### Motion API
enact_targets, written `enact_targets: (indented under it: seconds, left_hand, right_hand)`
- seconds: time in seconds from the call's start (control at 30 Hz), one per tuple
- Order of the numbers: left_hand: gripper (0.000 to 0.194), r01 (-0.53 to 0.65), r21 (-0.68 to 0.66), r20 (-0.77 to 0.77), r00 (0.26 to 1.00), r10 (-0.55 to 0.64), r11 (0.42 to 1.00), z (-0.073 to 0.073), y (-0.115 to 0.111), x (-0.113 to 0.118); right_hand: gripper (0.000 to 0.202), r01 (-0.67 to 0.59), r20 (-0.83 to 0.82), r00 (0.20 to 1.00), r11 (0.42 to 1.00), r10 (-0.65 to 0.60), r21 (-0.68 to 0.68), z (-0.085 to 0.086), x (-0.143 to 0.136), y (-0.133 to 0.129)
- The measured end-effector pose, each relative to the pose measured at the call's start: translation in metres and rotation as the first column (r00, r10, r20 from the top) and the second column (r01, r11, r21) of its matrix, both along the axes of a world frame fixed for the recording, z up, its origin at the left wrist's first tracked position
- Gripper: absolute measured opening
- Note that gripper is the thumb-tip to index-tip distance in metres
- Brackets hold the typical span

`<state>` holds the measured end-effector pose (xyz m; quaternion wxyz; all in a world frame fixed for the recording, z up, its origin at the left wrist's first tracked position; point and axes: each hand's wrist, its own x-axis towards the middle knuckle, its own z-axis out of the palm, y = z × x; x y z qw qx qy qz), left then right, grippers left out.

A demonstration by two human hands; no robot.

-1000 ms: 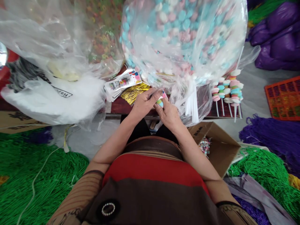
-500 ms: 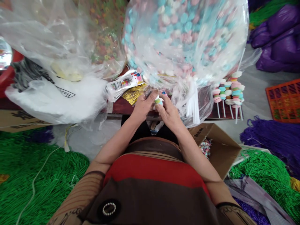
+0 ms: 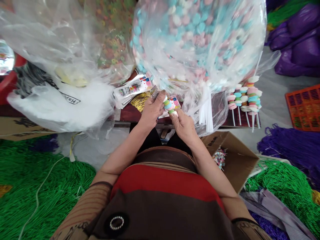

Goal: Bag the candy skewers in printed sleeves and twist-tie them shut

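Note:
A candy skewer point(image 3: 168, 104), with white, green, pink and blue pieces in a row, slants between my two hands over the table's front edge. My left hand point(image 3: 152, 111) has its thumb and fingers closed at the upper end. At the lower end, my right hand point(image 3: 184, 126) pinches the last pieces. Whether a stick runs through the candies is hidden. Just behind lies a printed wrapper point(image 3: 175, 101), partly covered by the skewer. To the left of my left hand are a stack of printed wrappers point(image 3: 133, 89) and a bundle of gold ties point(image 3: 138, 102).
A big clear bag of pastel candies point(image 3: 197, 36) stands behind, beside a bag of ring candies point(image 3: 113, 43). White sticks point(image 3: 206, 115) and several candy skewers point(image 3: 251, 96) lie right. A white plastic bag point(image 3: 62, 106) sits left; a cardboard box point(image 3: 237, 160) stands below right.
My hands have drawn apart, the right one down and to the right. More of the candy skewer and the wrapper behind it now shows.

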<state>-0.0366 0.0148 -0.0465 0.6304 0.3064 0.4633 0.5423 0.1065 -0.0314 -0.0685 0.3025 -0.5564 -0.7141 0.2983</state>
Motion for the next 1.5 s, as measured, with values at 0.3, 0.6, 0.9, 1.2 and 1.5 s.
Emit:
enact_targets:
  seconds: [0.3,0.6,0.9,1.2,1.5]
  left_hand:
    - [0.048,0.062,0.040,0.034,0.997,-0.064,0.997,-0.004,-0.005,-0.001]
    - [0.039,0.075,0.070,0.103,0.991,-0.082,0.995,-0.009,-0.014,0.006]
    - [0.043,0.231,-0.076,0.233,0.950,-0.208,0.970,-0.006,-0.016,0.007]
    - [0.009,0.041,-0.085,0.278,0.960,-0.016,0.996,0.008,0.004,-0.015]
    - [0.016,-0.139,-0.108,0.229,0.960,0.161,0.984,0.011,0.013,-0.020]
  right_hand:
    - [0.072,-0.062,-0.096,0.994,0.997,0.057,-0.050,0.010,0.002,0.012]
    - [0.062,0.021,-0.061,0.998,0.999,-0.020,0.029,0.012,-0.008,0.016]
    - [0.057,0.104,-0.123,0.989,0.986,-0.088,0.131,0.000,-0.013,0.018]
    - [0.054,-0.127,-0.669,0.727,0.929,-0.152,-0.349,0.025,0.004,0.013]
    - [0.045,-0.179,-0.832,0.485,0.900,-0.270,-0.397,0.035,0.009,-0.001]
